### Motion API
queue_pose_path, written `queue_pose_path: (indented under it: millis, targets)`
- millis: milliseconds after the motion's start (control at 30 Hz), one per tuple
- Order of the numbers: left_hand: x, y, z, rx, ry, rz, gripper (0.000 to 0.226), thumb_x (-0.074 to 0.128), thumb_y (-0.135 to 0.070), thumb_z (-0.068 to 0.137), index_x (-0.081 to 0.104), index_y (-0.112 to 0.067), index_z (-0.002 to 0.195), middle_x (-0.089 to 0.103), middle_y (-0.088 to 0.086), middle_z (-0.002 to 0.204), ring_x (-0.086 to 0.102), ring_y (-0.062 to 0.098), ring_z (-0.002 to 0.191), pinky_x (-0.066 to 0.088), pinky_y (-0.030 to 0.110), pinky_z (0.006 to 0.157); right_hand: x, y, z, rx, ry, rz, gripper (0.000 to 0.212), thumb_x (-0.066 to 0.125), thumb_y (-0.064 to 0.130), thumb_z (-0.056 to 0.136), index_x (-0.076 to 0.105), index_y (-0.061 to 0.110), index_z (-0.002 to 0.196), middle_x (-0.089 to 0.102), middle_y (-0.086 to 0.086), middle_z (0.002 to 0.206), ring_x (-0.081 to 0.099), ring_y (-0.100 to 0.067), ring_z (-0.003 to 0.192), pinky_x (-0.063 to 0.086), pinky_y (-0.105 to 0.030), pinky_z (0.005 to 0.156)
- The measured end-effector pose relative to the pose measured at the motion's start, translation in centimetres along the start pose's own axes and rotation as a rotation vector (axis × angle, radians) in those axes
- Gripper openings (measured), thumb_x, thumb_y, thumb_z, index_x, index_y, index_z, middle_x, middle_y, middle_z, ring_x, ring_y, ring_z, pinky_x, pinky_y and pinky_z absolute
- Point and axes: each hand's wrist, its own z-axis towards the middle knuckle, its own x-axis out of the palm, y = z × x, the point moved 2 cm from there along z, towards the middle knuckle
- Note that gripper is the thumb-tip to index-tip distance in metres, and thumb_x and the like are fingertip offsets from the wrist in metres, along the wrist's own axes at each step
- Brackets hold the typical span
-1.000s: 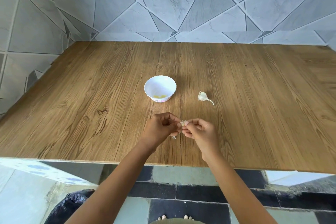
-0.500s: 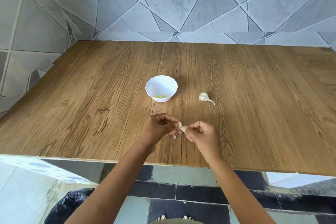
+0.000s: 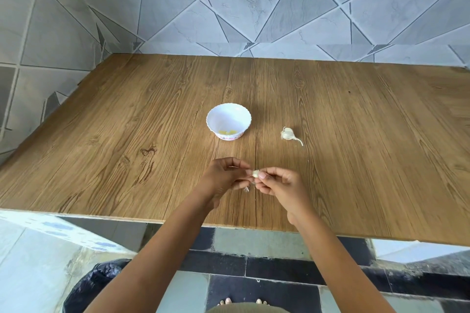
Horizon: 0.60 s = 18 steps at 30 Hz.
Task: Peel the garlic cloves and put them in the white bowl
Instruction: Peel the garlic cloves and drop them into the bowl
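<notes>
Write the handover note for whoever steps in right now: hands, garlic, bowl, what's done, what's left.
Left hand: pinches the small pale garlic clove from its left side.
Right hand: pinches the same clove from the right, over the brown wooden table.
The round white scalloped bowl stands beyond the hands, with pale yellow peeled cloves in it.
The partial white garlic bulb lies right of the bowl, apart from it.
Done: a few cloves peeled and in the bowl.
Left: finish peeling the held clove, drop it in, then work through the bulb.
</notes>
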Motion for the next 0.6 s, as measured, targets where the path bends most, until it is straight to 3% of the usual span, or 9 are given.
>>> queue_pose_path:
  millis: [200, 300, 367, 433, 500, 533, 600]
  targets:
    - [0.3, 0.3, 0.0, 0.024, -0.052, -0.025, 0.009, 0.064, 0.006, 0.084, 0.061, -0.001, 0.087, 0.069, 0.009, 0.072, 0.068, 0.012, 0.063, 0.057, 0.019, 0.064, 0.1, -0.4, 0.0, 0.038, -0.022, -0.052, 0.013, 0.059, 0.003, 0.089, 0.066, 0.013, 0.084, 0.069, -0.002, 0.073, 0.066, -0.007, 0.062, 0.053, -0.017, 0.059]
    - [0.0, 0.1, -0.1, 0.112, -0.105, 0.076, 0.008, 0.064, 0.007, 0.084, 0.062, -0.001, 0.086, 0.068, 0.011, 0.075, 0.067, 0.01, 0.062, 0.056, 0.019, 0.062, 0.0, -0.8, 0.2, -0.205, -0.14, -0.535, 0.008, 0.068, 0.014, 0.085, 0.067, 0.013, 0.077, 0.066, 0.003, 0.068, 0.062, -0.01, 0.06, 0.052, -0.021, 0.056]
    - [-0.2, 0.0, -0.1, 0.18, -0.144, 0.171, 0.009, 0.064, 0.007, 0.083, 0.062, -0.001, 0.085, 0.067, 0.012, 0.075, 0.067, 0.011, 0.061, 0.055, 0.019, 0.06, 0.0, -0.9, 0.1, -0.323, -0.208, -0.712, 0.018, 0.076, 0.024, 0.078, 0.067, 0.011, 0.069, 0.063, 0.005, 0.06, 0.058, -0.009, 0.055, 0.046, -0.023, 0.052]
    - [-0.4, -0.1, -0.2, 0.228, -0.174, 0.264, 0.01, 0.065, 0.007, 0.082, 0.063, -0.002, 0.085, 0.066, 0.013, 0.075, 0.066, 0.012, 0.062, 0.053, 0.018, 0.058, 0.0, -0.9, 0.0, -0.372, -0.208, -0.727, 0.017, 0.076, 0.022, 0.077, 0.067, 0.011, 0.069, 0.062, 0.008, 0.06, 0.056, -0.005, 0.053, 0.045, -0.02, 0.05]
    - [-0.4, -0.2, -0.2, 0.264, -0.205, 0.333, 0.011, 0.066, 0.007, 0.081, 0.064, -0.003, 0.083, 0.065, 0.012, 0.075, 0.066, 0.013, 0.063, 0.051, 0.017, 0.058, 0.2, -0.9, 0.2, -0.389, -0.179, -0.703, 0.004, 0.071, 0.01, 0.082, 0.071, 0.012, 0.078, 0.065, 0.01, 0.069, 0.059, -0.002, 0.061, 0.047, -0.013, 0.055]
    - [-0.3, -0.2, -0.2, 0.284, -0.224, 0.369, 0.011, 0.067, 0.006, 0.08, 0.065, -0.004, 0.082, 0.065, 0.011, 0.074, 0.066, 0.014, 0.063, 0.051, 0.017, 0.059, 0.3, -0.9, 0.2, -0.373, -0.164, -0.685, 0.009, 0.067, 0.003, 0.084, 0.072, 0.011, 0.085, 0.066, 0.009, 0.074, 0.062, -0.005, 0.066, 0.05, -0.013, 0.06]
    - [-0.1, -0.3, -0.3, 0.333, -0.258, 0.452, 0.012, 0.069, 0.004, 0.078, 0.066, -0.007, 0.079, 0.067, 0.007, 0.073, 0.067, 0.018, 0.067, 0.053, 0.021, 0.063, 0.3, -1.1, 0.5, -0.322, -0.121, -0.606, 0.018, 0.06, -0.003, 0.086, 0.071, 0.01, 0.092, 0.068, 0.005, 0.08, 0.067, -0.012, 0.073, 0.056, -0.024, 0.068]
